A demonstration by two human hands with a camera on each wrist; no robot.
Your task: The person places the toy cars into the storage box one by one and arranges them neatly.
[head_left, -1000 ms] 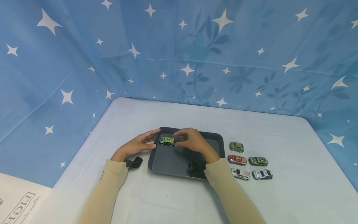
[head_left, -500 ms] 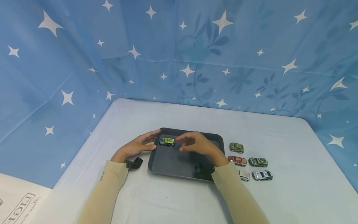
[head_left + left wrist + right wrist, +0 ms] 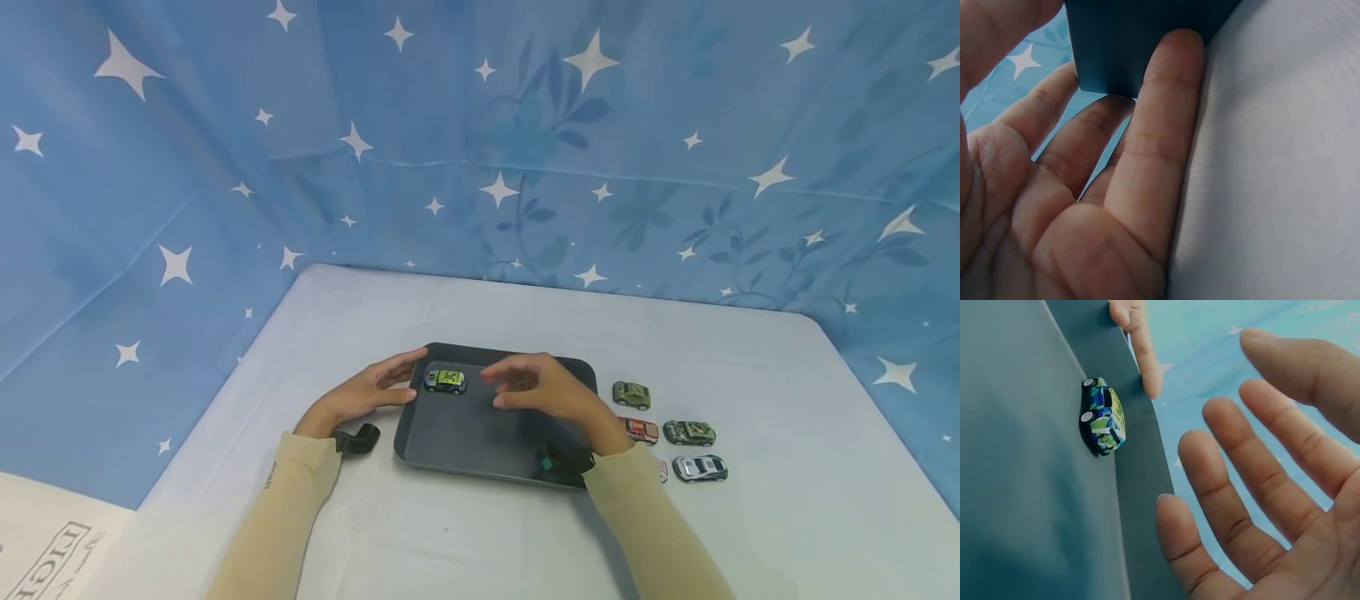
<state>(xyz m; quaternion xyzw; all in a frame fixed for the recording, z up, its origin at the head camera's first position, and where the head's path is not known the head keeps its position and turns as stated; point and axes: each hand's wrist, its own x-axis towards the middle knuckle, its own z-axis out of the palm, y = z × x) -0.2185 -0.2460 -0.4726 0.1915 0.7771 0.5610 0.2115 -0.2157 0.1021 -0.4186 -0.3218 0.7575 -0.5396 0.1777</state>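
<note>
A small toy car [image 3: 446,382], blue with a yellow-green roof, stands on its wheels in the far left corner of a dark grey tray [image 3: 457,437]. My left hand [image 3: 366,395] touches the tray's left side, its fingers extended; in the left wrist view the fingers [image 3: 1169,94] lie against the tray's outer wall [image 3: 1116,56]. Over the tray, right of the car and apart from it, hovers my right hand [image 3: 551,392]. It holds nothing, and in the right wrist view its fingers [image 3: 1200,462] are spread and loosely bent.
Right of the tray, several more toy cars are grouped on the white table [image 3: 795,400]: an olive one [image 3: 632,395], a red one [image 3: 642,430], a camouflage one [image 3: 690,432], a silver one [image 3: 701,468]. My right arm partly covers a white one [image 3: 662,470]. A starry blue curtain [image 3: 450,125] stands behind.
My right hand has drawn back from beside the toy car toward the right, its fingers opening. The car stays in its corner. My left hand remains at the tray's side.
</note>
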